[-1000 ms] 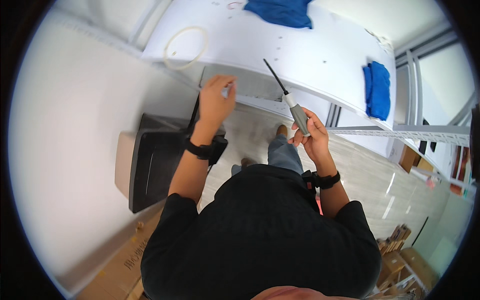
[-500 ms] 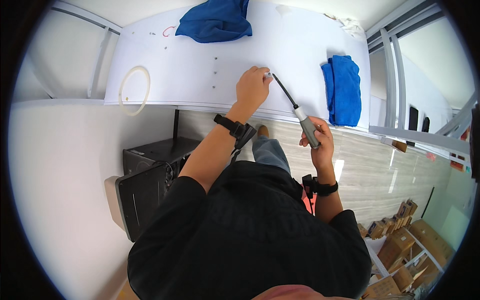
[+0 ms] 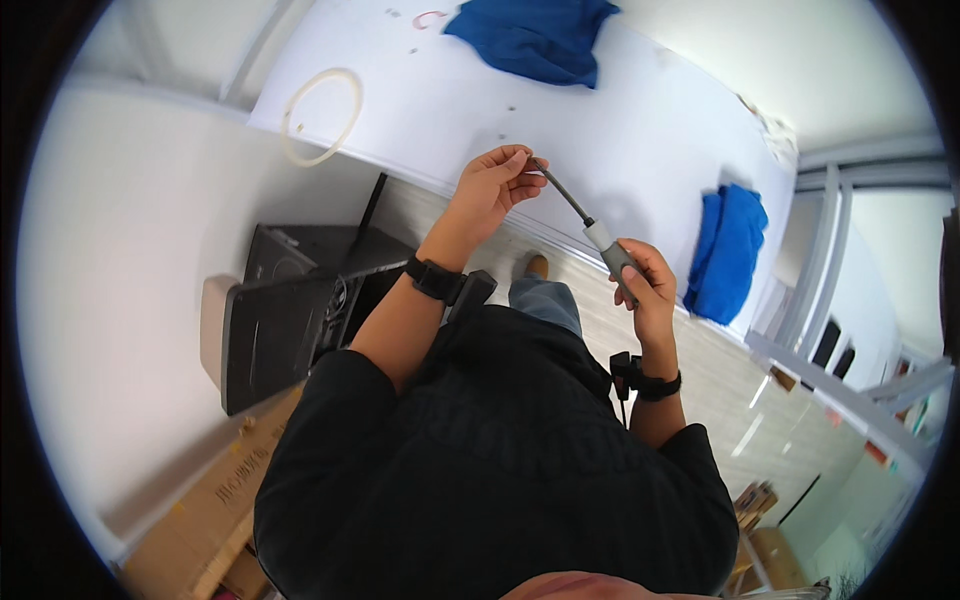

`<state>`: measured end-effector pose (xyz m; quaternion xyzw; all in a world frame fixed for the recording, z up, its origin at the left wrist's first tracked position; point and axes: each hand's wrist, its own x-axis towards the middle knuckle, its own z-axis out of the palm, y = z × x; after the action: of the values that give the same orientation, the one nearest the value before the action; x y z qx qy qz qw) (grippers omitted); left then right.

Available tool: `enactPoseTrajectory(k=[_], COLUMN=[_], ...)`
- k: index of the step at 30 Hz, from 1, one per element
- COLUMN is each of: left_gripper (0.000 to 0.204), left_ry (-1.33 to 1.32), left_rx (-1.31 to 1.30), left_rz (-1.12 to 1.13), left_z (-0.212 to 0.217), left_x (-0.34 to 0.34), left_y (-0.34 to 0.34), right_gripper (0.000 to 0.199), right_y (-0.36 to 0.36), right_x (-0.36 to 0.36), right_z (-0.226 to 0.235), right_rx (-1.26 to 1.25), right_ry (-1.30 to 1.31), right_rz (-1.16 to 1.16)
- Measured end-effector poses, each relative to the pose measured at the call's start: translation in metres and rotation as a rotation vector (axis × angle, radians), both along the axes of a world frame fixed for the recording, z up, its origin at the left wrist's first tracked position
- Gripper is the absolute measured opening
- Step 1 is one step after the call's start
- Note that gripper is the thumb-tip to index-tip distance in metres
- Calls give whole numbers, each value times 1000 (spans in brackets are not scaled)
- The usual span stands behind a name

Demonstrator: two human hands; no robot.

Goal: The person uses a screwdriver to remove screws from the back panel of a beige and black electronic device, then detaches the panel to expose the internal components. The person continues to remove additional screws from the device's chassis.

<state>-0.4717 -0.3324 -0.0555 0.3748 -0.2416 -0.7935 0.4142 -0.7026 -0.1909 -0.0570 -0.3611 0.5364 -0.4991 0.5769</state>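
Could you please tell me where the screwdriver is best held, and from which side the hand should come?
Probably by the thick grey handle, from the person's right, where the right hand grips it. The handle is wider than the thin dark shaft, and the screwdriver slants with its handle to the right and its tip toward the left hand.

Counting, with clock hours taken from the middle of the view: two hands, left hand (image 3: 495,188) at twelve, right hand (image 3: 645,278) at three. One screwdriver (image 3: 603,240) at two. Two black wrist straps, left strap (image 3: 434,278) at ten, right strap (image 3: 660,386) at four. One tabletop (image 3: 650,110) at one. Two blue cloths, wide cloth (image 3: 540,42) at twelve, folded cloth (image 3: 727,258) at three. One pale ring (image 3: 358,103) at eleven. One visible brown shoe (image 3: 537,266) at two.
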Motion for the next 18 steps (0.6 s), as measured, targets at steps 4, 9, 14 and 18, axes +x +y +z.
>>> enactPoseTrajectory(k=[4, 9, 14, 18], left_gripper=[14, 13, 13, 13], left_ry=[29, 47, 19, 43], left_rx=[11, 29, 63, 90], left_rz=[152, 350, 510, 658], left_z=[0, -8, -15, -29], left_x=[46, 100, 139, 166], left_y=[10, 37, 69, 98], right_gripper=[32, 32, 30, 29], right_y=[-33, -62, -68, -66], right_x=[25, 58, 102, 139], right_z=[7, 8, 11, 7], right_rx=[18, 38, -142, -32], right_ry=[4, 51, 208, 157], right_rz=[160, 385, 524, 638])
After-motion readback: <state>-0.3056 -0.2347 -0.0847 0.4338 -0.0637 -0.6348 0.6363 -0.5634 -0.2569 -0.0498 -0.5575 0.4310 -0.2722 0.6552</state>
